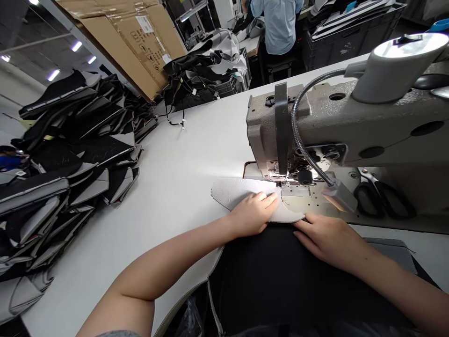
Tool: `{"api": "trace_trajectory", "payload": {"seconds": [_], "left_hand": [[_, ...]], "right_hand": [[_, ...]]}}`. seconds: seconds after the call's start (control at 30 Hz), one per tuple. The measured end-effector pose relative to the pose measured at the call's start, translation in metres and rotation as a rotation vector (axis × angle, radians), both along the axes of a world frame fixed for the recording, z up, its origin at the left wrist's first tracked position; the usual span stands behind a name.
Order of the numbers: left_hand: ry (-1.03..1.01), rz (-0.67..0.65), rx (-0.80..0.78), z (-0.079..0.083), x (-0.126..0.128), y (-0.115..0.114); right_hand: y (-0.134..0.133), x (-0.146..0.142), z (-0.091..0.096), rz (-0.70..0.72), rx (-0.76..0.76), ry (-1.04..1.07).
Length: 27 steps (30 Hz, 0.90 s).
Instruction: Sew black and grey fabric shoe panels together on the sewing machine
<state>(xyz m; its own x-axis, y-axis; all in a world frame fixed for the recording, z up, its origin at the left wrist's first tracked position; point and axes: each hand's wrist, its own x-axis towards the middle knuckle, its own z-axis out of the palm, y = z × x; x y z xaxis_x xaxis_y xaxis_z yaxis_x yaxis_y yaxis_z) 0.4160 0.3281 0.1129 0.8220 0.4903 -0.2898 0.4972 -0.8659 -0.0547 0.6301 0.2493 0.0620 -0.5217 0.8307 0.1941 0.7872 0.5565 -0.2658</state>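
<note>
A light grey fabric panel [231, 191] lies under the needle area of a sewing machine [333, 121], joined to or lying over a large black fabric piece [273, 276] that hangs towards my lap. My left hand [254, 213] rests on the grey panel, fingers together and bent, its thumb side at the panel's near edge. Just to the right, my right hand [326, 236] pinches the panel's pointed right corner where it meets the black fabric. The fingertips of the right hand are partly hidden by the cloth.
Black-handled scissors [382, 196] lie on the machine bed. A lamp on a flexible metal neck [338, 194] hangs by the needle. Stacked black and grey fabric pieces [80, 154] cover the left of the white table [168, 182]. Behind stand a cardboard box [140, 42] and a seated person [278, 23].
</note>
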Motion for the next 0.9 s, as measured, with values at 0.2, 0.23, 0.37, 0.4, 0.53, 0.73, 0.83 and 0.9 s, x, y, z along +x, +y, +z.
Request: {"api": "trace_trajectory", "payload": {"seconds": [0.2,0.23,0.37,0.4,0.53,0.73,0.83,0.9], "left_hand": [[-0.062,-0.019,-0.029,0.0,-0.007,-0.003],[-0.065,-0.016,-0.026,0.0,-0.008,-0.003],[-0.089,-0.016,0.002,-0.005,-0.01,-0.007],[-0.096,-0.019,0.008,-0.006,-0.01,-0.007],[-0.113,-0.022,0.021,-0.01,-0.007,-0.005],[-0.092,-0.051,0.086,-0.013,-0.004,0.015],[-0.128,-0.09,0.106,-0.016,-0.007,0.029],[-0.169,-0.089,0.062,-0.019,-0.01,0.04]], "right_hand": [[-0.001,-0.003,0.004,0.021,-0.083,-0.008],[-0.001,-0.003,0.005,0.022,-0.091,-0.013],[-0.002,0.0,0.009,0.021,-0.117,-0.039],[-0.002,0.001,0.01,0.025,-0.11,-0.035],[-0.003,0.007,0.007,0.037,-0.052,0.01],[0.005,0.004,-0.003,-0.039,0.029,-0.026],[0.013,-0.002,-0.001,-0.107,-0.038,-0.089],[0.017,-0.007,0.003,-0.127,-0.111,-0.125]]}}
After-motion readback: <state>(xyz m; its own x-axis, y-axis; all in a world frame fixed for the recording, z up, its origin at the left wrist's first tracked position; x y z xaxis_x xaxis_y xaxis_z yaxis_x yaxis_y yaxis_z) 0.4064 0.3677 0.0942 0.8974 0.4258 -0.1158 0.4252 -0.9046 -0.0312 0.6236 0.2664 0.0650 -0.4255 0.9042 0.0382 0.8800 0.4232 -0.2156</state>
